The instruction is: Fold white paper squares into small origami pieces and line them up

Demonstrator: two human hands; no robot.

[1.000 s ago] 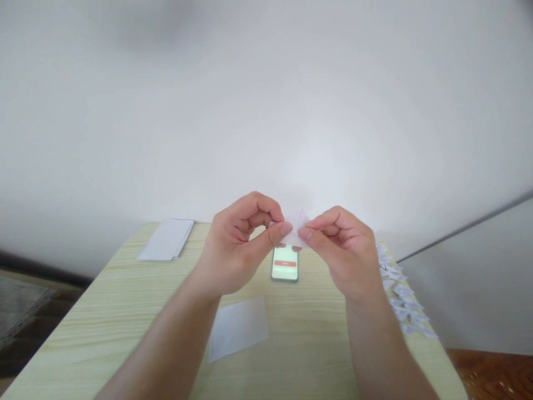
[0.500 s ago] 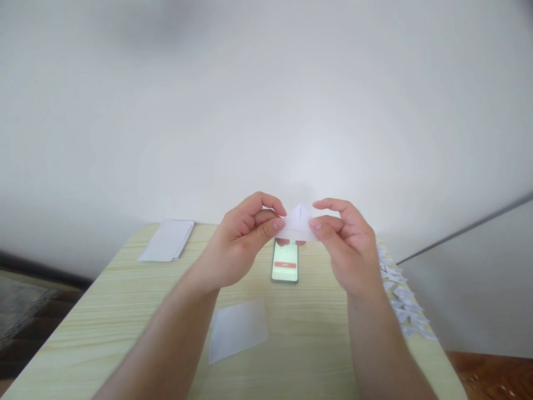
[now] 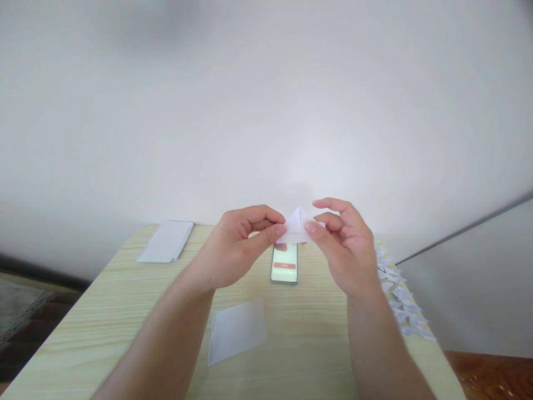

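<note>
Between my two hands I hold a small white folded paper [image 3: 296, 229], raised over the table, with a triangular peak on top and a flat strip along its lower edge. My left hand [image 3: 244, 241] pinches its left end between thumb and fingers. At the other end, the thumb of my right hand [image 3: 347, 239] presses on the front of the strip, while the index finger is lifted away from the paper. Just below and behind the paper lies a phone [image 3: 284, 265] with a lit screen, its upper part covered.
A stack of white paper [image 3: 166, 241] lies at the table's back left. Another white sheet [image 3: 238, 332] is near my left forearm. Several folded white paper pieces [image 3: 402, 300] line the right edge of the wooden table [image 3: 308, 333]. A pale wall [image 3: 266, 111] rises behind.
My left fingers have straightened and lowered slightly around the paper's left end. My right thumb has shifted a little to the left, and the paper's right end now sticks out beyond it.
</note>
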